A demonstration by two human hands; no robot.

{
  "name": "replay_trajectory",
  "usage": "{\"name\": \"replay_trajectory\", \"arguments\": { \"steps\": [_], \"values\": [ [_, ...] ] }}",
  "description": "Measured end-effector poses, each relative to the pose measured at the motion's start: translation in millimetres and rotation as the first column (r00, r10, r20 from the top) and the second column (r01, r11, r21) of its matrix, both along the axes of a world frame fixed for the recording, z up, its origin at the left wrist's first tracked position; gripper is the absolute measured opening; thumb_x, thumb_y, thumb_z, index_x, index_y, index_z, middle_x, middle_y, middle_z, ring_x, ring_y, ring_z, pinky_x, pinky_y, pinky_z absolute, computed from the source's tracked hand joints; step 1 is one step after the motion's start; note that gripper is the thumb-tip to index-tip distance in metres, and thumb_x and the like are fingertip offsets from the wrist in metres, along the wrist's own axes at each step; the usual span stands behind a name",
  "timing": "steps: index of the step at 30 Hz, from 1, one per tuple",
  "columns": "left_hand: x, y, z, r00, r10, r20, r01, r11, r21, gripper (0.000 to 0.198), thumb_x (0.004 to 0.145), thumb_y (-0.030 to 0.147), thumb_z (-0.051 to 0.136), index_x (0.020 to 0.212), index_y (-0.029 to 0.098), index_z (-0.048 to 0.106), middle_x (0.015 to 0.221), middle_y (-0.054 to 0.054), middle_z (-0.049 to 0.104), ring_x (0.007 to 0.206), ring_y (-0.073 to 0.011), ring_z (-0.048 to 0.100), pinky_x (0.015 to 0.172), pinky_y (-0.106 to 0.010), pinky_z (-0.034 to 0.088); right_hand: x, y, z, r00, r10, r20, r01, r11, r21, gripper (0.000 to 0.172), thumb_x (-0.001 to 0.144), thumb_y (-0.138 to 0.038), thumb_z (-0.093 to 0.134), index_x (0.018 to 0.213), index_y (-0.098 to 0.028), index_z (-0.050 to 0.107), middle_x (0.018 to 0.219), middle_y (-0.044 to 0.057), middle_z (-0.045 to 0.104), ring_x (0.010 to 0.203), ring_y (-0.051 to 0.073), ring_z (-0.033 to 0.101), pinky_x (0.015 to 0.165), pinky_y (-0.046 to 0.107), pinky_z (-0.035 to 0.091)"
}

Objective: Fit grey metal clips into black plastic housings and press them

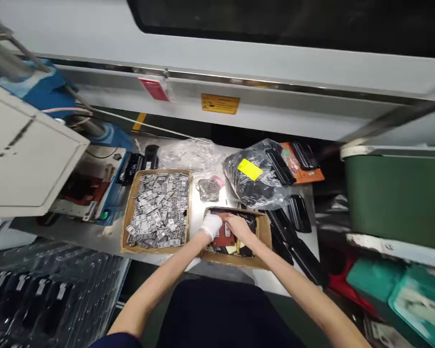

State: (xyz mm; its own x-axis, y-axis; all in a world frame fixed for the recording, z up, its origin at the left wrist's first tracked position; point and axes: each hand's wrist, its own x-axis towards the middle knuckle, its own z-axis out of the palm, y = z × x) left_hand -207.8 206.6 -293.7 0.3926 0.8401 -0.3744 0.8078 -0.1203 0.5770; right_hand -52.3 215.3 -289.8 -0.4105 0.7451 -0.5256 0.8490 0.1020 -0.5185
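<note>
My left hand [211, 224], in a white glove, is closed on the left edge of a reddish-brown plate [223, 242]. My right hand [238, 226] is bare, with fingers bent together at the plate's upper edge; whatever they pinch is too small to make out. Small silver pieces show on the plate. Both hands are over a small cardboard box [264, 234] that has black parts and yellowish bits in it. To the left, a larger cardboard box [126, 234] is full of small silver metal clips [157, 208].
Behind the boxes lie a small bag of metal bits [209, 189], clear plastic wrap [188, 154] and a black-filled bag [253, 191] with a yellow label. Black long parts [299, 212] lie at right. A blue press [112, 137] stands left, beside clear trays [83, 275]. A green bin [395, 193] is at right.
</note>
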Motion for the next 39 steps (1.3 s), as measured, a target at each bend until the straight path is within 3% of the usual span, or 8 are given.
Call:
{"name": "replay_trajectory", "arguments": {
  "steps": [3, 6, 10, 12, 18, 23, 29, 39],
  "values": [
    [-18.0, -17.9, 21.4, 0.986, 0.064, 0.156, -0.064, 0.998, -0.01, 0.01, 0.093, 0.013, 0.06, 0.095, 0.012, 0.07, 0.096, -0.007, 0.072, 0.1, -0.0219, 0.068, 0.114, -0.052, 0.041, 21.5, -32.5, 18.5, 0.949, -0.24, -0.204, 0.247, 0.969, 0.012, 0.025, 0.091, -0.005, 0.053, 0.109, -0.016, 0.067, 0.121, 0.014, 0.069, 0.114, 0.024, 0.068, 0.102, 0.038, 0.054],
    [-44.2, -46.1, 50.4, 0.906, 0.241, 0.349, -0.232, 0.97, -0.069, 0.024, 0.097, 0.025, 0.054, 0.113, 0.02, 0.07, 0.118, -0.008, 0.072, 0.111, -0.0216, 0.067, 0.114, -0.041, 0.045, 21.3, -64.3, 38.2, 0.828, -0.409, -0.384, 0.418, 0.906, -0.062, 0.019, 0.095, -0.016, 0.049, 0.111, -0.02, 0.058, 0.123, 0.012, 0.069, 0.114, 0.02, 0.069, 0.101, 0.035, 0.055],
    [-79.1, -86.1, 78.0, 0.728, 0.522, 0.444, -0.493, 0.849, -0.19, 0.037, 0.096, 0.043, 0.051, 0.114, 0.017, 0.071, 0.121, -0.011, 0.072, 0.116, -0.0228, 0.067, 0.105, -0.033, 0.053, -26.3, -78.4, 50.1, 0.436, -0.569, -0.697, 0.448, 0.809, -0.381, 0.012, 0.094, -0.026, 0.055, 0.104, -0.024, 0.05, 0.123, 0.011, 0.069, 0.117, 0.021, 0.069, 0.102, 0.036, 0.055],
    [-101.6, -99.2, 76.5, 0.663, 0.607, 0.438, -0.579, 0.787, -0.214, 0.041, 0.094, 0.048, 0.054, 0.112, 0.015, 0.071, 0.122, -0.012, 0.071, 0.115, -0.0232, 0.067, 0.106, -0.034, 0.052, -64.3, -76.3, 45.7, 0.343, -0.59, -0.731, 0.401, 0.795, -0.454, 0.013, 0.091, -0.022, 0.056, 0.103, -0.023, 0.052, 0.12, 0.009, 0.07, 0.115, 0.02, 0.07, 0.102, 0.037, 0.055],
    [-212.2, -94.0, 33.7, 0.624, 0.755, 0.202, -0.75, 0.651, -0.119, 0.057, 0.08, 0.06, 0.059, 0.116, 0.016, 0.068, 0.131, -0.015, 0.066, 0.125, -0.0316, 0.06, 0.117, -0.05, 0.041, -167.6, -49.9, 25.6, 0.603, -0.397, -0.691, 0.284, 0.917, -0.279, 0.041, 0.079, -0.001, 0.055, 0.114, -0.019, 0.065, 0.131, 0.012, 0.066, 0.123, 0.025, 0.064, 0.109, 0.046, 0.05],
    [-269.5, -65.3, 20.1, 0.614, 0.789, 0.013, -0.79, 0.613, 0.024, 0.087, 0.074, 0.065, 0.052, 0.136, 0.004, 0.055, 0.144, -0.023, 0.054, 0.138, -0.0394, 0.047, 0.123, -0.054, 0.028, -159.0, 37.2, 25.3, 0.941, -0.203, -0.272, 0.251, 0.955, 0.156, 0.043, 0.099, -0.005, 0.041, 0.136, -0.015, 0.059, 0.145, 0.012, 0.057, 0.135, 0.017, 0.053, 0.114, 0.032, 0.044],
    [-251.6, -59.0, 1.5, 0.65, 0.759, 0.05, -0.755, 0.652, -0.069, 0.077, 0.073, 0.068, 0.05, 0.124, 0.012, 0.061, 0.135, -0.019, 0.061, 0.132, -0.0385, 0.053, 0.121, -0.055, 0.033, -113.4, 131.8, -12.2, 0.969, -0.155, 0.191, 0.147, 0.988, 0.055, 0.016, 0.096, -0.02, 0.066, 0.109, -0.011, 0.068, 0.109, 0.008, 0.072, 0.099, 0.021, 0.07, 0.089, 0.041, 0.06],
    [-227.5, -73.4, -20.3, 0.711, 0.681, 0.176, -0.642, 0.731, -0.232, 0.062, 0.081, 0.061, 0.052, 0.12, 0.014, 0.063, 0.134, -0.017, 0.063, 0.13, -0.0316, 0.055, 0.123, -0.052, 0.031, -109.3, 125.1, -28.5, 0.931, 0.147, 0.334, -0.172, 0.984, 0.047, 0.026, 0.097, -0.024, 0.066, 0.12, -0.012, 0.064, 0.12, 0.01, 0.068, 0.11, 0.024, 0.066, 0.096, 0.046, 0.056]
  ]
}}
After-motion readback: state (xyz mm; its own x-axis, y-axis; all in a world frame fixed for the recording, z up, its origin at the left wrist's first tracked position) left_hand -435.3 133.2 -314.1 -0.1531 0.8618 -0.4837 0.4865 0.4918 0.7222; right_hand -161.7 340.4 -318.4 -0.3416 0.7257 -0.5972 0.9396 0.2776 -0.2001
